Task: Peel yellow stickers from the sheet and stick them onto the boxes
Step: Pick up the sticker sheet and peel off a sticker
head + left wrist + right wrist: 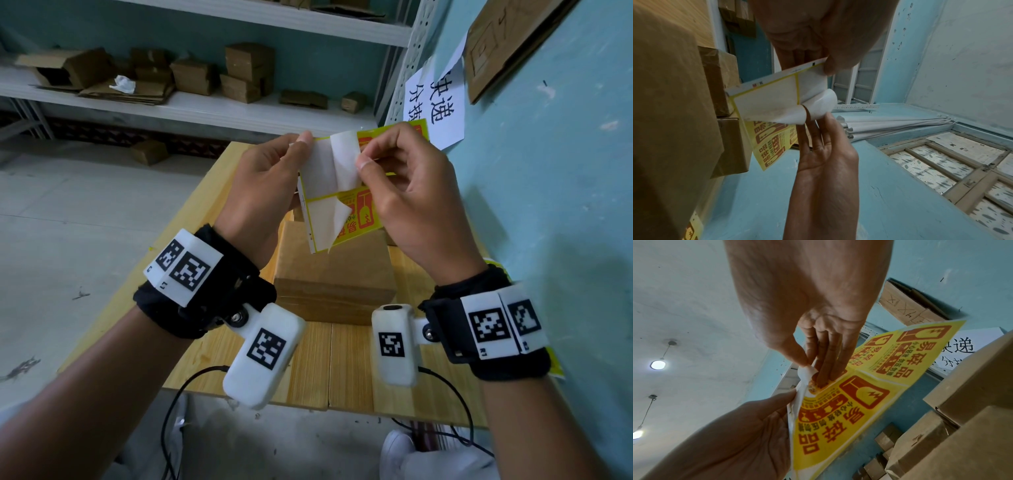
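Your left hand point(265, 181) pinches the sticker sheet point(356, 212) above the cardboard box point(334, 274); your right hand point(407, 192), at 3 o'clock, pinches the half-peeled sticker point(342, 157): thin, floppy, tacky, so grip its curled edge

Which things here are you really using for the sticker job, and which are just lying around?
For the job:
- sticker sheet, held by the left hand
- half-peeled sticker, pinched by the right hand
- cardboard box on the table

Just lying about:
- boxes on the shelf
- paper sign on the wall
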Motion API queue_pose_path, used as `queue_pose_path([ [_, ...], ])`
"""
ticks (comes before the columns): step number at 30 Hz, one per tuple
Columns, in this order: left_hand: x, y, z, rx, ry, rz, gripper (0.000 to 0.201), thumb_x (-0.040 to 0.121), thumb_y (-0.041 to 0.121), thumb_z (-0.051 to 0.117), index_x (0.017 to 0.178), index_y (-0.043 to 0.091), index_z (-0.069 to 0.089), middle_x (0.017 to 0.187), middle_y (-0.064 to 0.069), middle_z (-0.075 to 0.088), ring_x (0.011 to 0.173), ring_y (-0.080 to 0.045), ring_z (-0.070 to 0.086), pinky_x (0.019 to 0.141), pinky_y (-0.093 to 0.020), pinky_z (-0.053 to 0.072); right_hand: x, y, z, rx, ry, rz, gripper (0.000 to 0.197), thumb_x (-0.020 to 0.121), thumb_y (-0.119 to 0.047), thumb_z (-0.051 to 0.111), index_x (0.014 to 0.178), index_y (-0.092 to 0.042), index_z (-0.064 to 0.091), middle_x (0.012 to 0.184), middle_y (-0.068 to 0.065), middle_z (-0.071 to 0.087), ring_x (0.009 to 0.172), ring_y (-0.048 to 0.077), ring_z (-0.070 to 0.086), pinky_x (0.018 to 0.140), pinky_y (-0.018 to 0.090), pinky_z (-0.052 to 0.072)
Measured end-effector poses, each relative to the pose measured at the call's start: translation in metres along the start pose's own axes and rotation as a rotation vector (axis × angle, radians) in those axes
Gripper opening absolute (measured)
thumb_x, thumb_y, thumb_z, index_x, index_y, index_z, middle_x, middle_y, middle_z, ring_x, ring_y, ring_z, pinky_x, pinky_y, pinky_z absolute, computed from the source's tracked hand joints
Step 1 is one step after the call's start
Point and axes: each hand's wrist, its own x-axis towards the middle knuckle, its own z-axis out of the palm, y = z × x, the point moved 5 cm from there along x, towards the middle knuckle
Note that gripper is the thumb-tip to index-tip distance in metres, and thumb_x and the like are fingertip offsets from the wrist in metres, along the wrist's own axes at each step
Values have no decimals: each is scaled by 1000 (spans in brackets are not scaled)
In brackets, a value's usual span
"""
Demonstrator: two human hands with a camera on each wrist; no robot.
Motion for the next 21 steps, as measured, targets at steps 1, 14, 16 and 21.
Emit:
queue_pose_path([
  [1,0,0,0,5,-3,1,37,103,27,43,109,-3,64,97,-13,63,83,-21,62,78,-41,55,0,0,0,3,-2,4,4,94,-12,60,91,-10,58,85,-3,62,81,11,63,77,29,54],
  [14,-2,0,3,-39,-58,-51,24,96,27,57,109,11,69,92,-4,76,80,-15,73,70,-36,61,0,0,2,19,-26,-15,3,95,-8,59,93,-7,57,88,1,61,84,14,63,75,18,51],
  [16,-1,-2,2,-46,-50,-59,22,97,23,57,106,8,69,91,-2,76,82,-17,72,77,-43,61,0,0,2,26,-26,-14,3,95,-7,59,93,-6,57,87,1,61,82,13,63,73,17,51],
  [21,-1,-4,0,-46,-31,-73,19,98,21,53,100,16,72,89,0,73,83,-17,69,85,-49,56,0,1,1,20,-20,-11,3,95,-6,58,93,-5,57,87,-3,60,81,6,61,73,14,49],
])
